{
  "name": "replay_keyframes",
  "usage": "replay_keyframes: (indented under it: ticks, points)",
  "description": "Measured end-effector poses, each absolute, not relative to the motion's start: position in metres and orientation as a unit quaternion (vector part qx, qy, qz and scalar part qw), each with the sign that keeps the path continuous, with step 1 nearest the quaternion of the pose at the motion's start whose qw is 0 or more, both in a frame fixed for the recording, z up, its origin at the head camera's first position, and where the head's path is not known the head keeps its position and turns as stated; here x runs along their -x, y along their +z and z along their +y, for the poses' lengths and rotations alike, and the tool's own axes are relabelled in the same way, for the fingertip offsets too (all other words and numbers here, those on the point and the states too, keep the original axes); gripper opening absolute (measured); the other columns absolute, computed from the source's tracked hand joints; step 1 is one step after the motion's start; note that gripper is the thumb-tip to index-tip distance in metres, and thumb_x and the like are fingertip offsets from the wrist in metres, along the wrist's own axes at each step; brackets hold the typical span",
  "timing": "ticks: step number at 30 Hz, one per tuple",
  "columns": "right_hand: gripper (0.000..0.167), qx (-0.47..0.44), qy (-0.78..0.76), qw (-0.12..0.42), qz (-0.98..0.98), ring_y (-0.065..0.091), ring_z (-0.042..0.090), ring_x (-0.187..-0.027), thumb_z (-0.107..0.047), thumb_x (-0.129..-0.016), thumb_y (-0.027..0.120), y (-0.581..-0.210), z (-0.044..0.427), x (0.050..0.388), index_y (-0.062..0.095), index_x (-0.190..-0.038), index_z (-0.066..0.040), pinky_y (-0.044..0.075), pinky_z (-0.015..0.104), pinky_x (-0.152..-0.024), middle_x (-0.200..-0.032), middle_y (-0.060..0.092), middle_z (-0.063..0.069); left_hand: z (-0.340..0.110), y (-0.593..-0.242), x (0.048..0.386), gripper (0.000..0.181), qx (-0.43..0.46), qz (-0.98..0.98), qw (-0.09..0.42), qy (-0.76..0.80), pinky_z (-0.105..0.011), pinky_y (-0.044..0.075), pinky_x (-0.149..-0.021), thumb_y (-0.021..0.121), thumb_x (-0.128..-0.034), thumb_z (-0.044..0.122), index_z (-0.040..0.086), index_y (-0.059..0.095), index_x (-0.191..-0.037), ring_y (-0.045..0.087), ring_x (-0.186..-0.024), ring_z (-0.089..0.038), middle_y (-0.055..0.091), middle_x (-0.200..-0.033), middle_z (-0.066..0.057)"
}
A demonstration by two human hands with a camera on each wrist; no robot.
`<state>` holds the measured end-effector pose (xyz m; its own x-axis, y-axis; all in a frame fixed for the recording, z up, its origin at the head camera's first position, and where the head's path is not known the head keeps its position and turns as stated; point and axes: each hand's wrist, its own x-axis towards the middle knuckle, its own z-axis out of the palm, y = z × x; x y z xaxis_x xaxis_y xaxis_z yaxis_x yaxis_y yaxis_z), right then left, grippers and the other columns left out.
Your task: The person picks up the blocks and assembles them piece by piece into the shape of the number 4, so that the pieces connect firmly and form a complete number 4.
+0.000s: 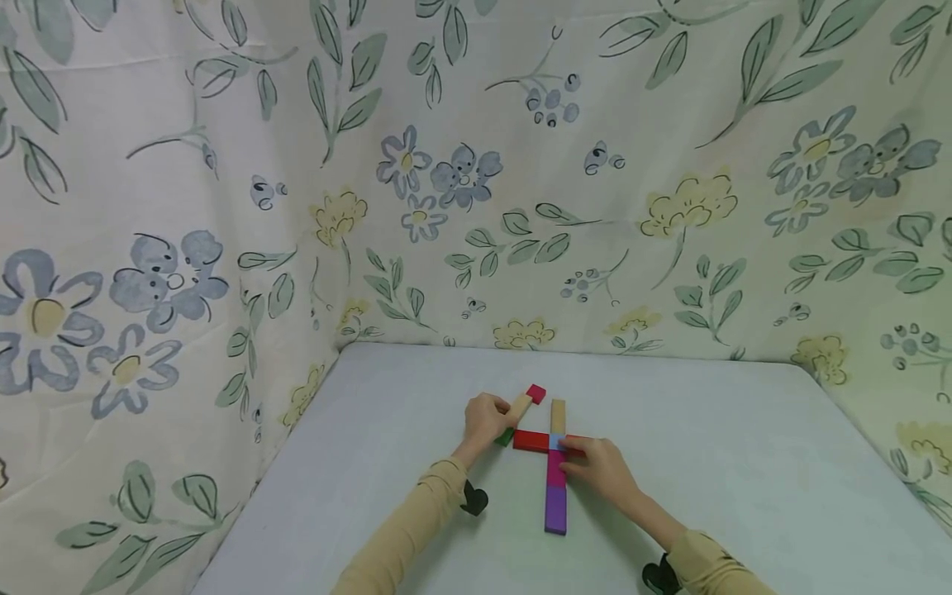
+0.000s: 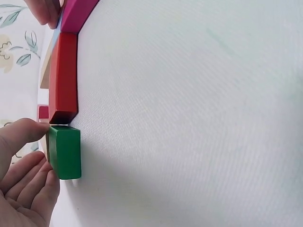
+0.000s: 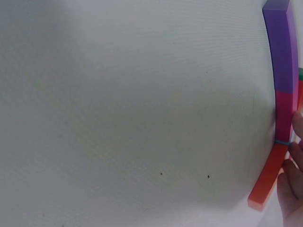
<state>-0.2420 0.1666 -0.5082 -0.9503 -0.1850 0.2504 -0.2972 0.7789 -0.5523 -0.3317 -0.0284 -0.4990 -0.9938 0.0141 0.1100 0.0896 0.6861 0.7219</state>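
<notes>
My left hand (image 1: 487, 417) pinches a green block (image 2: 68, 152), with the thumb on one side and the fingertips on the other. A plain wooden block (image 1: 520, 409) runs on from it, slanting toward a small red block (image 1: 536, 393). My right hand (image 1: 601, 471) rests its fingertips at the middle of a cross of blocks, touching the light blue block (image 1: 555, 442) and the magenta block (image 1: 555, 468). A red block (image 1: 531, 440) forms the left arm; another, orange-red block (image 3: 267, 177) lies under the right fingers.
A purple block (image 1: 555, 510) ends the cross on the near side, and a second plain wooden block (image 1: 559, 415) stands on the far side. The white tabletop (image 1: 335, 496) meets a floral cloth (image 1: 446, 248) at the back and sides.
</notes>
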Motion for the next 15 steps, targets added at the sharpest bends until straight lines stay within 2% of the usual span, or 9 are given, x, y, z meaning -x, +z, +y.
replay_keyframes:
  ticks: [15]
  points:
    - [0.034,-0.128,0.303,0.094,-0.94,0.067,0.022,-0.09,-0.011,-0.074,0.079,-0.5081,0.1664,0.2423,0.072,-0.106,-0.003,0.055,0.036,-0.078,-0.1,0.073,0.009,-0.0288,-0.4986,0.3306,0.022,0.039,-0.92,0.036,-0.389,-0.031,0.052,-0.07,0.081,-0.0715,0.012,0.002,0.075,-0.09,0.063,-0.078,-0.018,0.074,-0.085,-0.009]
